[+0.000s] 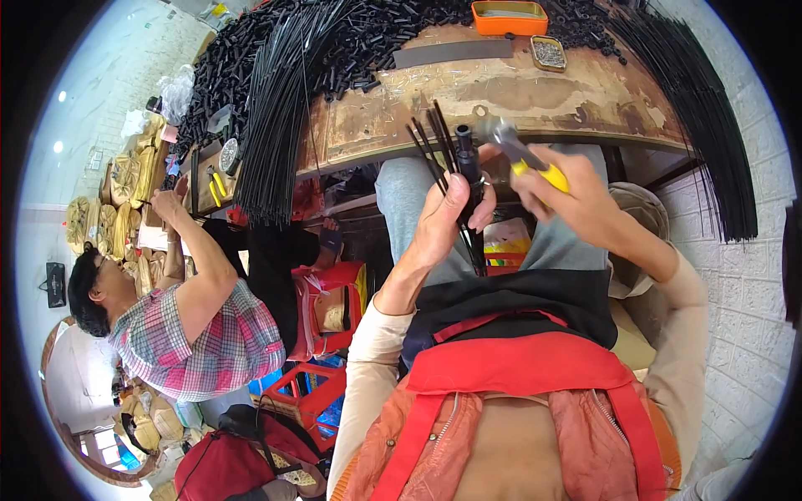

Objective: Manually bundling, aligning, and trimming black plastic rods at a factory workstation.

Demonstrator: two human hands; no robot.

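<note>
Over my lap my left hand (447,204) is closed around a bundle of thin black rods (438,138) and a short black tube-like fitting (465,150). The rods fan upward and stick out below the palm. My right hand (572,196), just to the right, grips pliers (532,161) with yellow handles. Their metal head is smeared by motion and points up and left, close to the fitting. No contact between the head and the fitting can be made out.
A wooden bench (359,125) ahead holds heaped black fittings (251,50), a grey strip (451,54), an orange box (510,18) and a tin of small metal pieces (548,53). Black rod bundles (280,125) overhang its edge. A co-worker (196,334) sits left, near yellow-handled pliers (217,185).
</note>
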